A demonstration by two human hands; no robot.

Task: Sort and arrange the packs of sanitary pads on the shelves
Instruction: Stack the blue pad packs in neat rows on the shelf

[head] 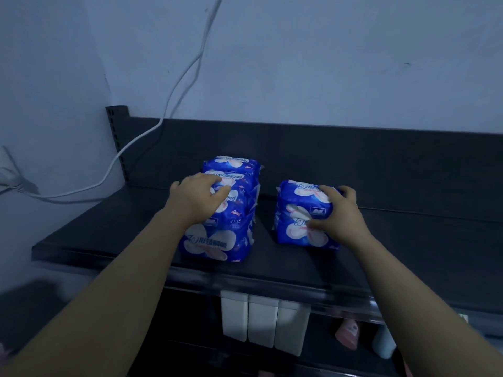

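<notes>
Packs: four blue ones in the left row point(217, 240) and seemingly two in the right pair point(302, 232), set apart on the top shelf point(408, 240).
Left hand point(198, 198): fingers bent over the left row; grip unclear.
Right hand point(337, 213): thumb and fingers clasp the right pair.
Around: one white cable point(174, 91) on the wall.
Below, part-hidden: three white boxes point(262, 319) and a blurred pink bottle point(347, 333).

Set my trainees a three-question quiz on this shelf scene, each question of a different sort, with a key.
1. True or false: the right hand rests on the white cable.
2. Which hand touches the longer row of blue plastic pad packs on the dark top shelf? A: left hand. B: right hand.
3. Fill in: the white rectangular containers stand on the ____ shelf.
Key: 1 false, it grips the smaller group of blue packs; 2 A; 3 lower.
</notes>
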